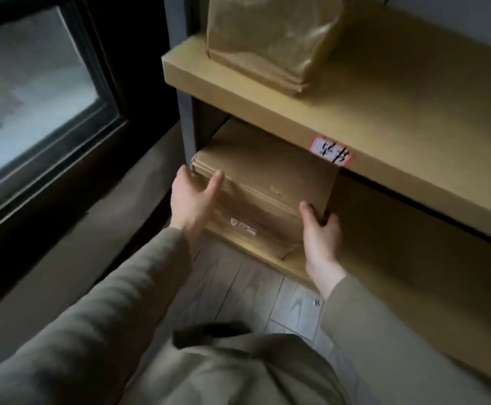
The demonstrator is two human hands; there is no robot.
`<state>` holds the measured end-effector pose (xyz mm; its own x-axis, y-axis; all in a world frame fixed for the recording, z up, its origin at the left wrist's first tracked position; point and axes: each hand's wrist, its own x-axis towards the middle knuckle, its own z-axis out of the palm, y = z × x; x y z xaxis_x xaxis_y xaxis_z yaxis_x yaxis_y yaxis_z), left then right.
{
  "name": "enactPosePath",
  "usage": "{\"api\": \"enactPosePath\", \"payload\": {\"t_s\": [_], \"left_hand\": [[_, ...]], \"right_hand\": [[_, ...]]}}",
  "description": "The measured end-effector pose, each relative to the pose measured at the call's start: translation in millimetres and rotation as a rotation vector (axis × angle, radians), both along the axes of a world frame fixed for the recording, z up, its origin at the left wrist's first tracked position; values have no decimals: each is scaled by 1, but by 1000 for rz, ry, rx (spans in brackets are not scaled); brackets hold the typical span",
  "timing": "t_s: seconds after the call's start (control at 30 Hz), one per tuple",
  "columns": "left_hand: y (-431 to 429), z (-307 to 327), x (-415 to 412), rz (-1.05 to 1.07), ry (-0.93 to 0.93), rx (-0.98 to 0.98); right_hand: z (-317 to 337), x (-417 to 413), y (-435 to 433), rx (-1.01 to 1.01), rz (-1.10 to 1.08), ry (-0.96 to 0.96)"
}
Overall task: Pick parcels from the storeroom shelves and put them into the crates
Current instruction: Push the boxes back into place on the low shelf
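A brown paper-wrapped parcel [264, 194] with a small white label lies at the left end of the lower shelf [413, 258]. My left hand [191, 200] presses against its left end, thumb on the top face. My right hand [321, 229] grips its right front corner, fingers wrapped round the edge. Both hands clasp the parcel from either side. A second brown paper parcel [270, 42] stands upright on the upper shelf [384, 92]. No crate is in view.
A red-bordered label [331, 150] is stuck on the upper shelf's front edge. A dark-framed window [34, 83] fills the left. Wooden floor [253, 293] lies below the shelf. My olive sleeves and clothing fill the lower part of the view.
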<state>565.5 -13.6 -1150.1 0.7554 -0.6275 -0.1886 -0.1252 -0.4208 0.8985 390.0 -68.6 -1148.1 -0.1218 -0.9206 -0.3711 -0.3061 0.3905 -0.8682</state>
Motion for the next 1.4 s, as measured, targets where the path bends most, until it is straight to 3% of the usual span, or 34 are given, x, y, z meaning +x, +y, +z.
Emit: {"api": "enactPosePath", "payload": {"t_s": [0.2, 0.37, 0.6, 0.8, 0.93, 1.13, 1.23, 1.33, 1.4], "left_hand": [[-4, -31, 6, -8, -67, -120], [24, -23, -10, -3, -40, -103], [50, -6, -45, -64, 54, -271], [64, 11, -43, -143, -265, -298], [67, 16, -51, -258, -513, -332], [55, 28, -75, -355, -810, -487], [53, 25, -91, -481, -891, -549], [49, 27, -108, -579, -890, -534], [47, 31, -116, -680, -887, -561]], "right_hand": [[-18, 3, 9, -47, -65, -179], [-12, -22, 33, -32, -164, -228], [-7, -54, 58, 33, -345, -334], [-13, -50, 74, 145, -367, -599], [-20, -56, 70, 163, -381, -645], [-29, -75, 69, 285, -411, -593], [-32, -78, 75, 358, -362, -289], [-21, -83, 64, 158, -353, -7], [0, -88, 53, 5, -342, -138]]}}
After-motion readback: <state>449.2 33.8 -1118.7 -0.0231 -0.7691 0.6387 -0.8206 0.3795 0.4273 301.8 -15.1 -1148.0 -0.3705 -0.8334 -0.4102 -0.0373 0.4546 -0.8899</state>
